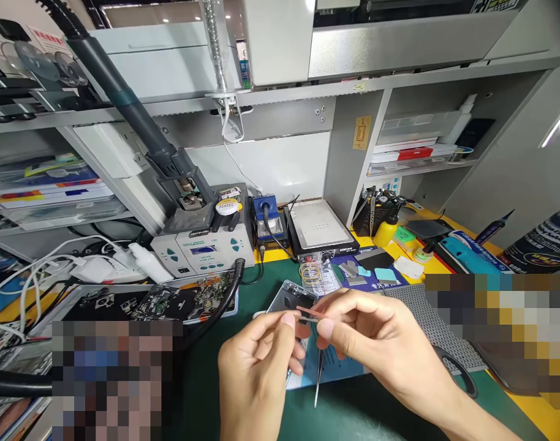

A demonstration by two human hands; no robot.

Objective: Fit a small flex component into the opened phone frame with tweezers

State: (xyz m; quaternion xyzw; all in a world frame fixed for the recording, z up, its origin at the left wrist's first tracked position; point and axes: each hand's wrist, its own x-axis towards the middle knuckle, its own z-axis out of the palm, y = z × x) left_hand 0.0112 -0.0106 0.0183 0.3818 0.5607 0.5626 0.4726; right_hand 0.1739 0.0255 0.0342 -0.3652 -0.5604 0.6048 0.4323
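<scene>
My left hand (259,358) has thumb and index finger pinched on one end of a thin reddish strip (310,311). The thumb and fingers of my right hand (376,340) close on its other end, and a narrow greyish edge shows just below the red. Under my right fingers, slim metal tweezers (317,383) point down toward me; whether those fingers hold them or they rest on the mat, I cannot tell. Behind my hands lies an opened phone (291,297), partly covered by them. A light blue sheet (342,370) is beneath.
A rework station (206,248) with a thick black hose stands at the left behind a tray of circuit boards (197,300). Farther back are a soldering iron stand (268,223) and a flat heating plate (319,223). Scissors (457,370) lie right, near a yellow bottle (385,231).
</scene>
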